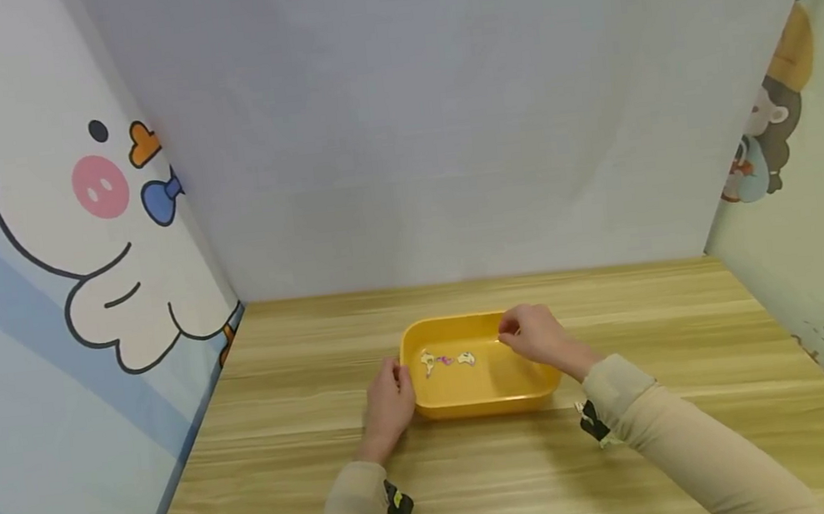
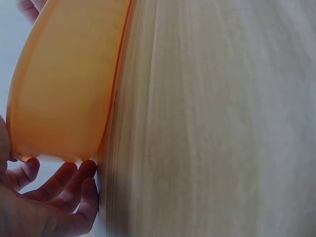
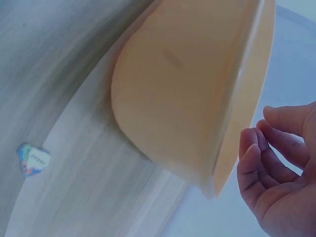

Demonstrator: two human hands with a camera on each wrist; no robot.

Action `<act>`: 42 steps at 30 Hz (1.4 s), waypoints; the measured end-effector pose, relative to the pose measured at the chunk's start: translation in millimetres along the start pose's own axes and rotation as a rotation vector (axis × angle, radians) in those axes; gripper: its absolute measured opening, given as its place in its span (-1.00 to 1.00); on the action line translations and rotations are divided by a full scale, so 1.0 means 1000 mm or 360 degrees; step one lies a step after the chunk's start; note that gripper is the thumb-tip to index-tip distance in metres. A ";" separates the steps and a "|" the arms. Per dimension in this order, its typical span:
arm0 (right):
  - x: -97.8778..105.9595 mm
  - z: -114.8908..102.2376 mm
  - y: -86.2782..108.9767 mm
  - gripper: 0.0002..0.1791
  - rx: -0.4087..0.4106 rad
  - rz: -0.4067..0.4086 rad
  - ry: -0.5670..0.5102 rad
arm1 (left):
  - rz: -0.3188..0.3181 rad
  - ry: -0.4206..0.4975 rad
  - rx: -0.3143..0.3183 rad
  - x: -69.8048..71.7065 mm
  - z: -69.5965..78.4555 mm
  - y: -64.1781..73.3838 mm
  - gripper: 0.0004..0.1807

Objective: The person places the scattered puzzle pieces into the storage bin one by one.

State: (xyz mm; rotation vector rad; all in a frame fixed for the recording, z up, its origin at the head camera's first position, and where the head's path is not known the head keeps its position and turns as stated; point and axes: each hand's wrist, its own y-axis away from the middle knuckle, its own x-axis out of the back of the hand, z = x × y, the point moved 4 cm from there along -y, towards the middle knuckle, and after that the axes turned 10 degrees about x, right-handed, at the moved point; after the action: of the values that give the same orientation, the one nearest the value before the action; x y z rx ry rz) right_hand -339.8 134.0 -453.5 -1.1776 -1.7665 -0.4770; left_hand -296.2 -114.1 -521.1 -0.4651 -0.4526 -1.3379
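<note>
A yellow tray (image 1: pixel 481 408) lies on the wooden table. My left hand (image 1: pixel 388 402) grips its left end; in the left wrist view the fingertips (image 2: pixel 88 168) press against the end wall, with the thumb at the rim. Inside the tray, toward the left, lie two small cream pieces (image 1: pixel 465 358) and a small pink-purple piece (image 1: pixel 445 361). Over the tray's right part hovers my right hand (image 1: pixel 533 335), fingers curled and the thumb tip close to the index fingertip. I cannot tell whether something small is between them.
On the table outside the tray lies a small printed piece (image 3: pixel 33 159), seen in the right wrist view. Black wrist devices (image 1: pixel 398 503) sit at both sleeves. A plain pale backdrop (image 1: pixel 447 161) rises behind the table (image 1: pixel 300 336), with cartoon-printed panels (image 1: pixel 37 204) at both sides.
</note>
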 end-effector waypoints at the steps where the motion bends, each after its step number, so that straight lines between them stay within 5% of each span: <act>1: 0.001 0.000 0.001 -0.87 -0.0002 0.0000 -0.0004 | 0.0002 0.0001 0.0000 0.000 0.000 0.000 -0.89; 20: 0.020 0.012 0.041 -0.93 0.0142 0.0175 -0.0006 | -0.0017 -0.0015 0.0015 -0.003 -0.005 0.000 -0.90; 33: 0.028 0.030 0.069 -0.89 0.0036 0.0190 -0.0091 | -0.0016 -0.0007 0.0040 -0.003 -0.003 0.000 -0.90; 42: 0.030 0.046 0.091 -0.93 -0.0016 0.0182 0.0040 | -0.0029 -0.0006 0.0047 -0.003 0.000 0.000 -0.89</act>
State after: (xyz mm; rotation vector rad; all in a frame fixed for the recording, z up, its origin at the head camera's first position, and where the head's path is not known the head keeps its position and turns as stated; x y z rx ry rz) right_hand -286.0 225.4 -466.0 -1.2665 -1.6670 -0.4317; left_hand -296.7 -111.9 -522.6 -0.4403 -0.4802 -1.3462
